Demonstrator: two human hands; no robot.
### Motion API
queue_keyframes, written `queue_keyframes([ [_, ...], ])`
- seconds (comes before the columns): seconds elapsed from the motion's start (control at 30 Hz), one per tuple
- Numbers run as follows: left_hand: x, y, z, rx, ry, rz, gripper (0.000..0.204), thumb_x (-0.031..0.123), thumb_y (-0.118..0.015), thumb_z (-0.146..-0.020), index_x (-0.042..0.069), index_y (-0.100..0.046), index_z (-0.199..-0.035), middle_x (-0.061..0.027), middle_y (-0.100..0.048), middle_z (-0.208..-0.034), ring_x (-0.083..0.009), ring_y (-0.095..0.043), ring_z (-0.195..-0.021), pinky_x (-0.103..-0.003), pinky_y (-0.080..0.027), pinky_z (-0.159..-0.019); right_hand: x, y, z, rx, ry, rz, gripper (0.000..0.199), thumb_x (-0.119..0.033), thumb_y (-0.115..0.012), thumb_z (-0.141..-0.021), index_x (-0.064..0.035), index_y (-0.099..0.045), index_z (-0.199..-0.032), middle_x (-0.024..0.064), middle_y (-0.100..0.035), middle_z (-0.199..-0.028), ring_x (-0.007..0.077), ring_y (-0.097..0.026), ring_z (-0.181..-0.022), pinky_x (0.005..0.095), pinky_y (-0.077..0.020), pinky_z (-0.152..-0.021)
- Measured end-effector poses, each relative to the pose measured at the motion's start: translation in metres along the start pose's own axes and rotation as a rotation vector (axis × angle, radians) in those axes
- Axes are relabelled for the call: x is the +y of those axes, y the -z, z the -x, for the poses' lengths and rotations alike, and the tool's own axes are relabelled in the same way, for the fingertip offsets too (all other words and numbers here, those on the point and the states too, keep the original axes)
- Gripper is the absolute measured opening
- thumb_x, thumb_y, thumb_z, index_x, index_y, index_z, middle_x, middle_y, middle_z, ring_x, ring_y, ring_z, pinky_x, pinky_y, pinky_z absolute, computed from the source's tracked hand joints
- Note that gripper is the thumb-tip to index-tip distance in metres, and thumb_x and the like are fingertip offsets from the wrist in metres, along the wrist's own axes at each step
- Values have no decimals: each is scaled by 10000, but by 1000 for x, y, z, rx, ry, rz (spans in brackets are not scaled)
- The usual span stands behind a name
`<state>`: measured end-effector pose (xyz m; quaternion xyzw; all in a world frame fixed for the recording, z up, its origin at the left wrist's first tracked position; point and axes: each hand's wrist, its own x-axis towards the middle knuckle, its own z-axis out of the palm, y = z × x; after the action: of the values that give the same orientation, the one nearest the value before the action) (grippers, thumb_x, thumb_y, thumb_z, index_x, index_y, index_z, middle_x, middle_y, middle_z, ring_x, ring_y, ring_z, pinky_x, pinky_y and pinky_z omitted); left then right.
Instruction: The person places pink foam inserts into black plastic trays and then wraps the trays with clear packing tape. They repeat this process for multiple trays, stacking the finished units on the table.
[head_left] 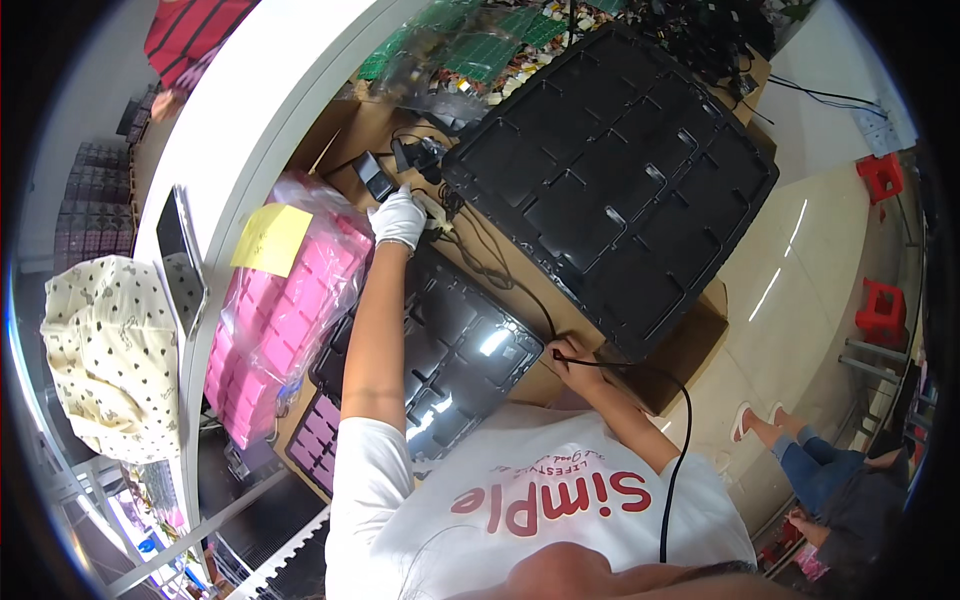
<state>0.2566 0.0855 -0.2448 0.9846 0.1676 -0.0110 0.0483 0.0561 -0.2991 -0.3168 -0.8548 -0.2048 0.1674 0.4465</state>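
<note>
My left hand [398,218], in a white glove, reaches among tangled cables on the cardboard. Its fingers are curled, and what they hold is hidden. Just beyond its fingertips stands a small dark box-shaped device [375,178], with a black adapter-like piece [416,153] farther right. My bare right hand [575,362] is closed around a black cable [640,369] at the near edge of the big upper black plastic tray [610,190]. Between my arms lies a second, shiny black tray [455,345], partly covered by my left forearm.
Pink trays in clear plastic [290,320] carry a yellow paper [272,240] on the left. Beyond them is a white curved counter edge [285,110]. Small loose parts and green sheets [480,50] lie at the back. Red stools [881,312] and another person [830,475] are at right.
</note>
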Motion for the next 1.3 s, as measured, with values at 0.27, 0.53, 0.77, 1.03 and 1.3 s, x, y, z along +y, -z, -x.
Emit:
queue_keyframes([
  [0.27,2,-13,-31,-382,-63,31,405,331,-424,-919,59,-582,-1175,-216,-637,-1073,-370,-602,-1020,-452,-466,-886,17,3,8,99,-37,71,208,-60,-563,-824,-126,-560,-1021,126,-617,-873,339,-617,-817,429,-489,-709],
  [0.53,17,-14,-20,-359,-47,-41,414,312,-470,-881,63,-584,-1192,-202,-642,-1083,-361,-604,-1030,-421,-471,-890,11,15,14,131,-48,27,213,-17,-587,-784,-109,-579,-976,136,-611,-877,340,-609,-808,422,-476,-723],
  [0.77,19,-3,-19,-524,-125,-51,421,246,-461,-864,69,-571,-1230,-181,-612,-1182,-321,-584,-1107,-400,-462,-936,10,27,25,169,-21,57,259,20,-604,-751,-97,-586,-981,141,-591,-907,338,-600,-786,406,-489,-699],
  [1.03,34,-6,-17,-463,-89,-85,395,293,-482,-863,81,-615,-1169,-188,-631,-1130,-323,-596,-1080,-405,-472,-917,18,24,37,202,-62,-63,206,-7,-590,-775,-80,-591,-968,158,-588,-843,346,-584,-765,421,-458,-692],
  [1.3,23,-67,-4,-509,-205,33,329,239,-509,-862,56,-616,-1113,-206,-630,-1119,-355,-599,-1059,-428,-475,-899,36,32,59,196,-31,71,282,-21,-617,-761,-72,-608,-1039,187,-625,-961,401,-603,-861,435,-487,-743],
])
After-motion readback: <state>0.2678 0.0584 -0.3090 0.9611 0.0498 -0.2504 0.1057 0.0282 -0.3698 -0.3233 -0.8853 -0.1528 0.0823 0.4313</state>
